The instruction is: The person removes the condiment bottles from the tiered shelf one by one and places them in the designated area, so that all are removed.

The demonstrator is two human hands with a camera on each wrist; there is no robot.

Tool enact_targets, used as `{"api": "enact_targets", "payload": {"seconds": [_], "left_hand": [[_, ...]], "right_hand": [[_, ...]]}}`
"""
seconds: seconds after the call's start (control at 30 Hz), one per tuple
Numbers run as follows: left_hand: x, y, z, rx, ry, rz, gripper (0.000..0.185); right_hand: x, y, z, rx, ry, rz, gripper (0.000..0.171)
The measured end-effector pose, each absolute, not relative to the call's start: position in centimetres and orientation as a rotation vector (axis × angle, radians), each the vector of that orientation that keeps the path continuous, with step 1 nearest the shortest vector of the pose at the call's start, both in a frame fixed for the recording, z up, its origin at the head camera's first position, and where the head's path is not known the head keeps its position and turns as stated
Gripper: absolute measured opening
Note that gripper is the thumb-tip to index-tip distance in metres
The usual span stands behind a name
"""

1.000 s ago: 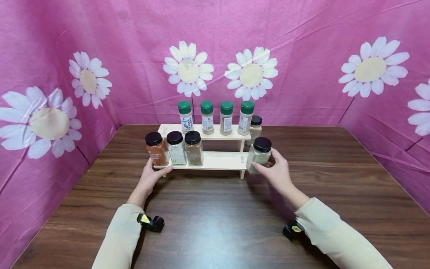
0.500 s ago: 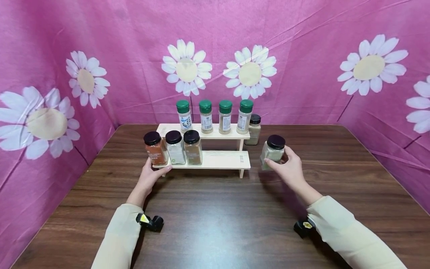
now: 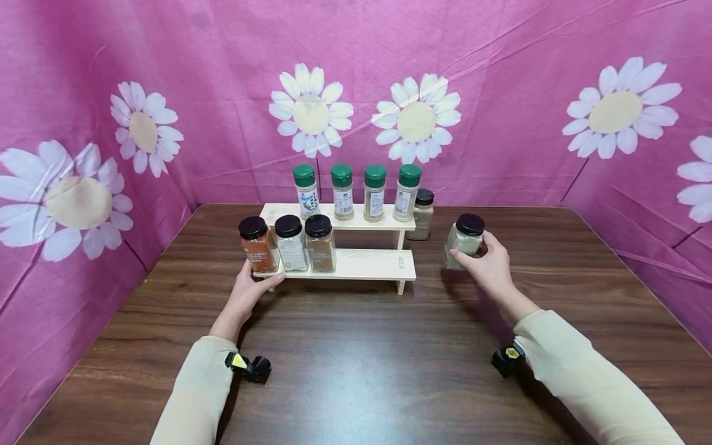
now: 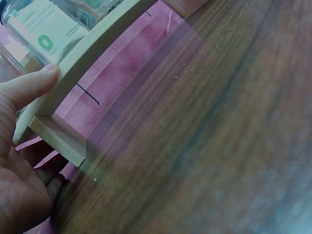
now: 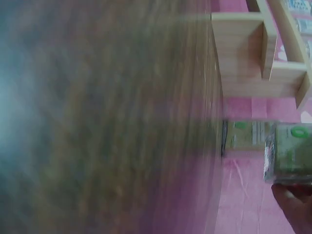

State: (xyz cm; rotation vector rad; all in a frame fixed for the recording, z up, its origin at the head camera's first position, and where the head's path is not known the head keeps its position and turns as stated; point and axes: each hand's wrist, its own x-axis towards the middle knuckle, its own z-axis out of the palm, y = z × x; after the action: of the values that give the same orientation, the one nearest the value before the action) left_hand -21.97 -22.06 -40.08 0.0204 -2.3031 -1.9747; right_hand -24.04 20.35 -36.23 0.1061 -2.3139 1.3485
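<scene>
We work at a dark wooden table (image 3: 356, 371) walled in by pink cloth printed with daisies (image 3: 311, 111). At its far middle stands a two-step wooden rack (image 3: 361, 264). Its upper step carries four green-capped bottles (image 3: 358, 193); its lower step carries three black-capped jars (image 3: 288, 243) crowded at its left end, with the right half of that step bare.

Our left hand (image 3: 251, 293) grips the rack's left front corner, thumb laid along the front edge of the lower step – the left wrist view shows that thumb (image 4: 34, 85) pressed on the wood. Our right hand (image 3: 489, 269) is curled round a black-capped jar of pale powder (image 3: 464, 242), held upright just above or on the table, right of the rack and apart from it; we cannot tell whether its base touches the wood. Another small black-capped jar (image 3: 422, 214) stands on the table behind the rack's right end.

As we judge it, two jars are off the rack and three remain on the lower step – the work looks partway through
</scene>
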Motion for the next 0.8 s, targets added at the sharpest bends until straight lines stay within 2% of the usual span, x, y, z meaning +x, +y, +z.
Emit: {"api": "enact_targets", "payload": {"seconds": [0.27,0.8], "left_hand": [[-21.9,-22.2,-39.8,0.044,-2.307,-1.975,0.069],[-21.9,-22.0,-40.0,0.043,-2.306,-1.989,0.069]], "right_hand": [[-25.7,20.4,-35.4,0.132,-2.356,1.359,0.045],[-29.4,21.2,-36.7,0.116,-2.360,1.386,0.045]]}}
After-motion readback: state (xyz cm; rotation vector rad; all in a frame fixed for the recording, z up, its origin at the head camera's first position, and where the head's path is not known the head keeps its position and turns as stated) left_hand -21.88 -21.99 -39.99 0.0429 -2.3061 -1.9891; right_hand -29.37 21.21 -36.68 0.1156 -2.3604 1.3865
